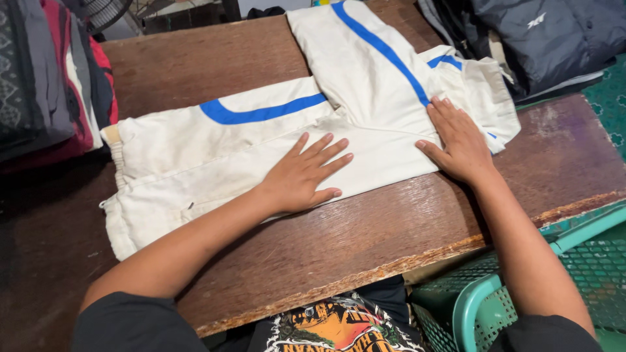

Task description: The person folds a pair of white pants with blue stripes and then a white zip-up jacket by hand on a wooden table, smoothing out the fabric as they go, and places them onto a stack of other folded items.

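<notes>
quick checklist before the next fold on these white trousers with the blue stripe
1. Left hand flat on the white cloth trousers with a blue stripe: ok.
2. Right hand flat on the fold: ok.
3. Trousers fully on the brown wooden table: ok, no part hangs over the near edge.
4. Cloth smooth: not ok, creases near the waistband.
5. Stripe sides aligned: cannot tell.
6. Green plastic basket clear of the cloth: ok.

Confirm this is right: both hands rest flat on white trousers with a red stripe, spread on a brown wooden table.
Not quite. The head view shows a blue stripe, not red. The rest holds: left hand and right hand lie flat on the white trousers on the brown wooden table.
</notes>
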